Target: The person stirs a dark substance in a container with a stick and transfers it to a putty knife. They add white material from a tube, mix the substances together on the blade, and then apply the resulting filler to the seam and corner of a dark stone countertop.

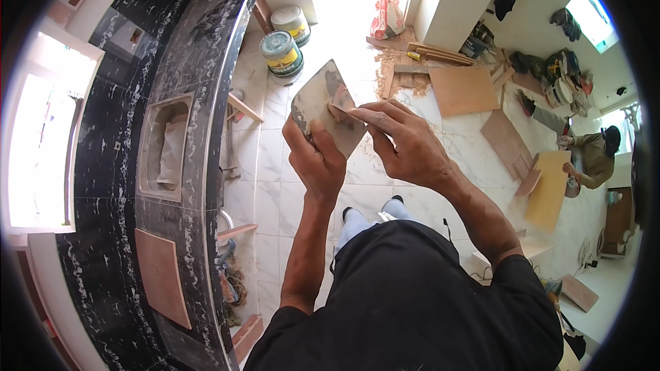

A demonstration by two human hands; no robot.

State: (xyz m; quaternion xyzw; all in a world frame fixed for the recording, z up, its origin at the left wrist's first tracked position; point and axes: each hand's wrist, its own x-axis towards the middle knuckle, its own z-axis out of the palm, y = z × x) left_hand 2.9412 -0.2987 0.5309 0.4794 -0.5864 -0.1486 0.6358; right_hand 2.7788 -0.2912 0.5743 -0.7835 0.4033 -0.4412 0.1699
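Observation:
My left hand [317,161] grips a flat, roughly square plate [313,105] by its lower edge, thumb on top. The plate is greyish and smeared, with a patch of reddish-brown paste [335,82] near its far right side. Over that side, my right hand [412,139] pinches a small, flat brownish piece [342,113] that looks like a scraper. Its tip touches or hangs just above the plate; I cannot tell which. The fingers hide most of this piece. Both hands are raised in front of my body, above the tiled floor.
A black marbled counter [185,233] with a sink [165,148] runs along the left, a brown board [163,276] lying on it. Two paint buckets [281,55] stand ahead. Wood boards [464,91] and shavings lie to the right, where a co-worker [591,158] handles a light panel [548,189].

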